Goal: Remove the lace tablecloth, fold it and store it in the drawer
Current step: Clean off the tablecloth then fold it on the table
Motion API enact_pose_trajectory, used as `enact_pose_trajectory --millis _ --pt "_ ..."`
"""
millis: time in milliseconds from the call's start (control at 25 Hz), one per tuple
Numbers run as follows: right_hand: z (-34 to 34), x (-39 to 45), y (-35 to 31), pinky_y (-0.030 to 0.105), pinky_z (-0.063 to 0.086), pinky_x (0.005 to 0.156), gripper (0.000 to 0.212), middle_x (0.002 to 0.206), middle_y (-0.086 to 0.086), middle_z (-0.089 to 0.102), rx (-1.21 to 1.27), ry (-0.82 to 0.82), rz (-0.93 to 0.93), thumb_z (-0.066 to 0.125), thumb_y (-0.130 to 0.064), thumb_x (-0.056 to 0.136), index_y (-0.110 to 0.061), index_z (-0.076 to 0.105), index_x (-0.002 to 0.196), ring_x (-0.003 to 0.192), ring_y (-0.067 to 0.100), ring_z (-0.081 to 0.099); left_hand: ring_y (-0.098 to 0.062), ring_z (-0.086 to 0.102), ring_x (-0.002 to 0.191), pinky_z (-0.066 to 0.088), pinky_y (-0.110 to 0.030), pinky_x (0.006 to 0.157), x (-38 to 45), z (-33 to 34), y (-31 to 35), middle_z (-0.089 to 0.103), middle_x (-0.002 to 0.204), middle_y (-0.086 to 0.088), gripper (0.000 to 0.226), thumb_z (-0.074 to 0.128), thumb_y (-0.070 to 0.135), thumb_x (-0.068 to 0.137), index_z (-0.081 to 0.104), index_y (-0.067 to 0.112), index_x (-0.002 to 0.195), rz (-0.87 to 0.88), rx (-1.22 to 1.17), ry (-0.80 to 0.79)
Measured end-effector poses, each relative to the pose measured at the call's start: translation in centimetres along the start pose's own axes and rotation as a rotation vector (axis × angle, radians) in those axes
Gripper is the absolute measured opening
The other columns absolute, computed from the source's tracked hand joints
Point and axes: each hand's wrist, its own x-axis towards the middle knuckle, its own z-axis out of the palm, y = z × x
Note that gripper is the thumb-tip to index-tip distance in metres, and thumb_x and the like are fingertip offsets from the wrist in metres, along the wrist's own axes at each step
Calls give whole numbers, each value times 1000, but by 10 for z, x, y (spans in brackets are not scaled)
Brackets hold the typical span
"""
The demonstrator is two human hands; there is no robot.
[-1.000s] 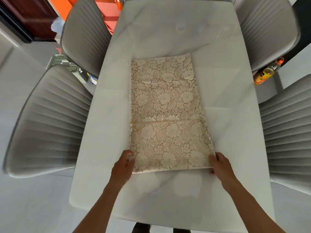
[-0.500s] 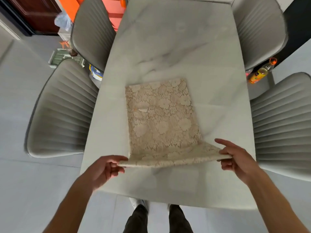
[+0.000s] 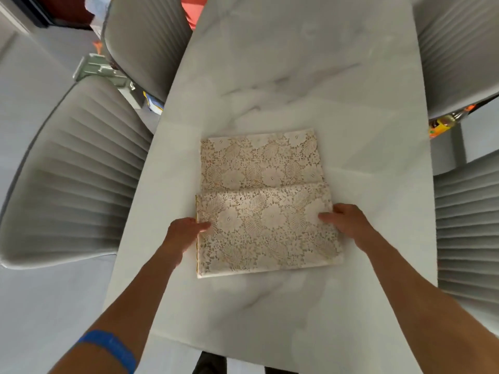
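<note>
The cream lace tablecloth (image 3: 263, 201) lies folded on the white marble table (image 3: 297, 76), its near half doubled over the far half, with a strip of the lower layer showing beyond the fold's edge. My left hand (image 3: 186, 233) grips the left edge of the top layer, thumb on the lace. My right hand (image 3: 343, 220) holds the right edge, fingers pressed on top. No drawer is in view.
Grey ribbed chairs stand on both sides: two on the left (image 3: 78, 168) (image 3: 145, 41) and two on the right (image 3: 469, 225) (image 3: 456, 49). An orange-capped bottle (image 3: 445, 121) stands on the floor at the right. A green crate (image 3: 100, 70) sits on the floor at the left.
Both hands lifted the near edge of the long cloth and carried it away from me, laying it over the far part. The cloth is now about half as long.
</note>
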Motion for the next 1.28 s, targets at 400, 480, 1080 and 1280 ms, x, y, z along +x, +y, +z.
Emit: enact_pose_trajectory --millis 400,480,1080,1280 --pt "14 -35 60 27 41 55 22 68 -6 67 -205 262 -159 67 -38 87 -20 63 75 66 14 63 -11 53 57 40 -29 56 -63 35 -70 62 61 -7 33 67 31 91 61 14 64 204 36 222" --pt "14 -36 65 29 44 56 21 68 0 71 -160 236 -140 73 -35 83 -16 67 75 64 16 65 -14 51 58 39 -32 56 -64 39 -76 59 63 -9 35 59 33 95 57 11 69 213 63 275" --pt "57 -78 97 34 44 71 33 97 5 64 -294 534 -45 65 -33 89 -11 55 111 86 30 61 -23 58 78 44 -35 72 -91 43 -128 59 93 1 35 76 35 81 56 19 106 253 283 482" --pt "49 -96 107 37 47 65 22 77 7 65 -177 320 129 67 -29 83 -11 57 78 70 25 57 -27 62 76 48 -33 67 -91 30 -107 67 72 -4 21 73 27 80 65 9 73 -42 178 210"
